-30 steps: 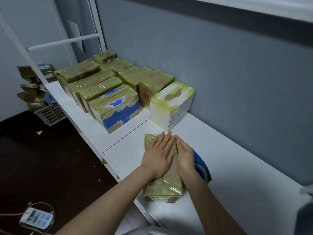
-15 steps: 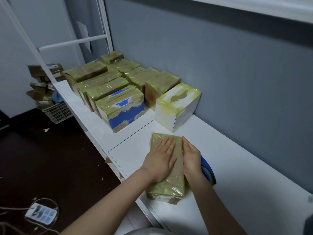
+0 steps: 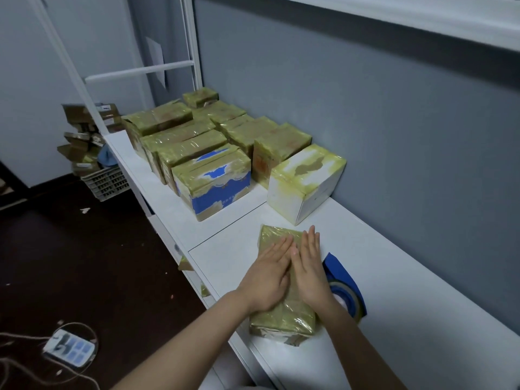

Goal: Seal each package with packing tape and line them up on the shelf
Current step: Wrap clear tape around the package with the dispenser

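A small package (image 3: 284,319) wrapped in yellowish tape lies flat on the white shelf (image 3: 399,291) in front of me. My left hand (image 3: 267,274) and my right hand (image 3: 309,268) both rest palm-down on its top, side by side, fingers together and stretched out. A blue tape dispenser (image 3: 344,288) with a roll of tape sits just right of the package, partly hidden by my right wrist. Several taped packages stand in rows farther along the shelf, the nearest a white box (image 3: 305,182) and a blue-and-white box (image 3: 213,182).
A grey wall (image 3: 365,108) runs along the shelf's far side. White frame posts (image 3: 191,43) rise at the shelf's far end. On the dark floor to the left are a plastic crate (image 3: 105,182) under a stack of cardboard boxes, and a power strip (image 3: 69,347) with cables.
Both hands have slid along the package top, now pressed close together with the right fingertips reaching past its far edge. The camera view has shifted slightly.
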